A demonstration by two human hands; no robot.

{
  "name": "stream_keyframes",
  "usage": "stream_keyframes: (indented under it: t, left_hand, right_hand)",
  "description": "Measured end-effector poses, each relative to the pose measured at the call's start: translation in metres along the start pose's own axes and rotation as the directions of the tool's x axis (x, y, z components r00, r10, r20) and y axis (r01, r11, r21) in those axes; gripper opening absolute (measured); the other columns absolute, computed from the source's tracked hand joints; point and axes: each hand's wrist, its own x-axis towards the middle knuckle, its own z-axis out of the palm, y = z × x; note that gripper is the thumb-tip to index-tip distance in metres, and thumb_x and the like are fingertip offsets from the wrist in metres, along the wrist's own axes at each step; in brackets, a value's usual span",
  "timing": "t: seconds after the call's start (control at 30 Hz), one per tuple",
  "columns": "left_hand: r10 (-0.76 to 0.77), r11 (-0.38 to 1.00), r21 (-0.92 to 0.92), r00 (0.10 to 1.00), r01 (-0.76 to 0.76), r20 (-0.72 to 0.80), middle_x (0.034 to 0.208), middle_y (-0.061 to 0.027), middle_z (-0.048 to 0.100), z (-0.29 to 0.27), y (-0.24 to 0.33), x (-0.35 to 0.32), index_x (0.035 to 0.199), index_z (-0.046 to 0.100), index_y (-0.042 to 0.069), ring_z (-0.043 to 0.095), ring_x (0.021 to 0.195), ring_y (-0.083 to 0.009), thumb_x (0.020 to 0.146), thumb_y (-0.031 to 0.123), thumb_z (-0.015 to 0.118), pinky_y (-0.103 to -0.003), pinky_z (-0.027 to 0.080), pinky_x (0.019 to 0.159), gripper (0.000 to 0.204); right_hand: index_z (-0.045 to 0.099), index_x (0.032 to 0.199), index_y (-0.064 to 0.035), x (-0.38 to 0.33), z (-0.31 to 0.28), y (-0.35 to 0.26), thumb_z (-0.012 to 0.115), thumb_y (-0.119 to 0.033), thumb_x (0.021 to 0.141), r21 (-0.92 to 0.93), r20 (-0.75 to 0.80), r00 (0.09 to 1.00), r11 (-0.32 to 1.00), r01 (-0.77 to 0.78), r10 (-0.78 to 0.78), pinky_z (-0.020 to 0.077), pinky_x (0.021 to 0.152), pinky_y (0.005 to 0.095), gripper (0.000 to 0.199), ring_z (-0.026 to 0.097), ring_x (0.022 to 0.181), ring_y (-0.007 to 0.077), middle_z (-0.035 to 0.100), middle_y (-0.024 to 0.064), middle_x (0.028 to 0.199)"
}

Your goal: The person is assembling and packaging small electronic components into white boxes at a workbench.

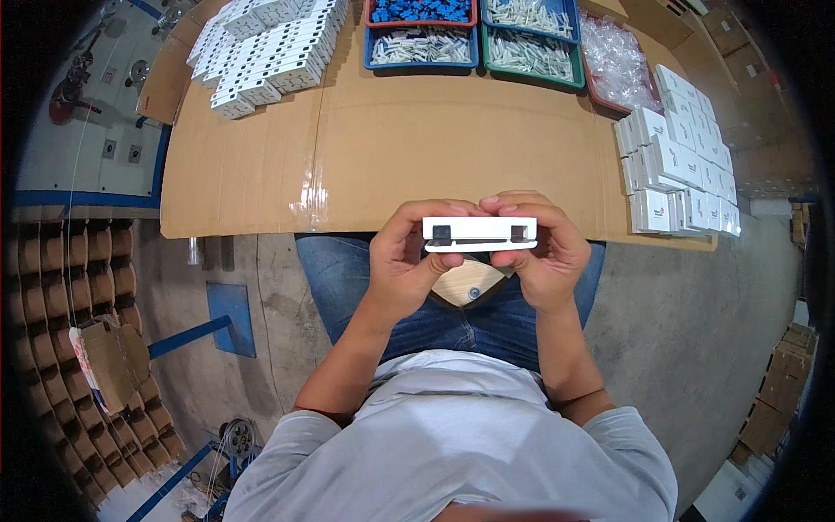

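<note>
Between my two hands is a flat white plastic box [478, 228], held edge-up over my lap just off the table's near edge. Its visible edge has a dark square opening at each end and a dark slot along the lower side. My left hand [407, 244] grips the left end, thumb below and fingers above. On the right end, my right hand [548, 248] does the same. I cannot tell what is inside the box.
Cardboard covers the table [391, 157]. White boxes with dark openings [270, 52] stand stacked far left; white printed boxes [683, 165] are piled right. Along the back are a blue tray [422, 67], a green tray [532, 78] of small white parts, and clear plastic pieces [613, 61].
</note>
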Motion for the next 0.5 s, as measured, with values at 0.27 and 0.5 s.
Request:
stream_keyframes:
  t: [0.27, 0.5]
  left_hand:
    - [0.062, 0.997, 0.037, 0.998, -0.063, 0.033, 0.121, -0.0188, 0.07, -0.0036, -0.0014, 0.0044, 0.122, 0.062, -0.001, 0.066, 0.119, -0.0293, 0.089, 0.014, 0.078, -0.041, 0.053, 0.104, 0.039]
    - [0.064, 0.997, 0.027, 0.996, -0.066, 0.054, 0.121, -0.019, 0.069, -0.0068, -0.0013, 0.005, 0.121, 0.062, 0.0, 0.066, 0.119, -0.0302, 0.089, 0.014, 0.078, -0.042, 0.053, 0.104, 0.038]
  right_hand:
    - [0.067, 0.115, 0.0011, -0.0024, -0.0003, 0.0016, 0.088, -0.005, 0.075, 0.102, 0.015, 0.998, 0.993, -0.063, 0.062, 0.0557, 0.097, 0.0375, 0.045, 0.068, 0.115, 0.0281, 0.069, 0.0214, 0.122]
    - [0.067, 0.114, 0.0006, -0.0027, 0.0002, 0.0031, 0.088, -0.004, 0.074, 0.112, 0.021, 0.998, 0.991, -0.069, 0.067, 0.0555, 0.097, 0.0369, 0.045, 0.068, 0.115, 0.0275, 0.07, 0.0209, 0.122]
